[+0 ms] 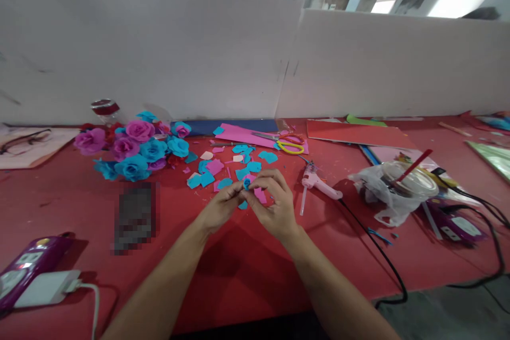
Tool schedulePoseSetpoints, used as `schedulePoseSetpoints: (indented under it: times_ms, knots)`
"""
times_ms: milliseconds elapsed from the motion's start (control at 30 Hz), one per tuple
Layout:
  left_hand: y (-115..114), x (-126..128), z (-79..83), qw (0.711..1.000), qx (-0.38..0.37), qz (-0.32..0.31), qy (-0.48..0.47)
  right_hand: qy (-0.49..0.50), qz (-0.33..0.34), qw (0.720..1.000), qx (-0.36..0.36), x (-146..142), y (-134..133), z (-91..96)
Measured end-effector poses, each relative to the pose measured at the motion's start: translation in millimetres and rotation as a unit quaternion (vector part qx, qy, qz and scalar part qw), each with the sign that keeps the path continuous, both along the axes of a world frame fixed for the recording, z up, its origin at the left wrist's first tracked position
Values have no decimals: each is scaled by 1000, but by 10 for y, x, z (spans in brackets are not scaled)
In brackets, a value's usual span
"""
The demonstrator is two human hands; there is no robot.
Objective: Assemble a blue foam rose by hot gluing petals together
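Between my two hands, over the middle of the red table, is a small rolled blue paper flower [246, 184]. My left hand [223, 204] pinches it from the left, fingers pressed together. From the right, my right hand [278, 203] grips its other side with thumb and fingertips; the fingers hide part of it. Just beyond my hands lie scattered blue paper petals [268, 156] and pink paper petals [215, 167]. To the left stands a bunch of finished paper roses [133, 167] in blue, pink and red. A pink glue gun [321, 183] rests right of my right hand.
Yellow-handled scissors [290, 147] lie on a pink paper sheet [239, 136] at the back. Right of the glue gun sit a plastic bag [388, 207], a lidded container [414, 180] and a purple power strip [452, 226]. Another power strip [40, 255] with a white charger [48, 288] is at left.
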State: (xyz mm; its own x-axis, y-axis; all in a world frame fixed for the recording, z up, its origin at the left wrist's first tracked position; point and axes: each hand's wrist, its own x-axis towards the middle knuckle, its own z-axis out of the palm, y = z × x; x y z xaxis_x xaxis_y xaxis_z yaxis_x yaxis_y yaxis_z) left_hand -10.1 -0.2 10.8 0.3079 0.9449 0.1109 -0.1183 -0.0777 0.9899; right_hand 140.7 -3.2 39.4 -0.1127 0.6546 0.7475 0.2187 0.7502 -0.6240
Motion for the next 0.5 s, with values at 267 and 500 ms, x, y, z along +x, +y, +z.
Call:
schedulePoseSetpoints:
  times_ms: [267,500]
  knots:
    - [21,-13,-15,1000,5,-8,12,24,42,998,-40,31,21,11]
    - [4,-22,16,1000,14,1,24,7,8,1000,2,13,-6,-1]
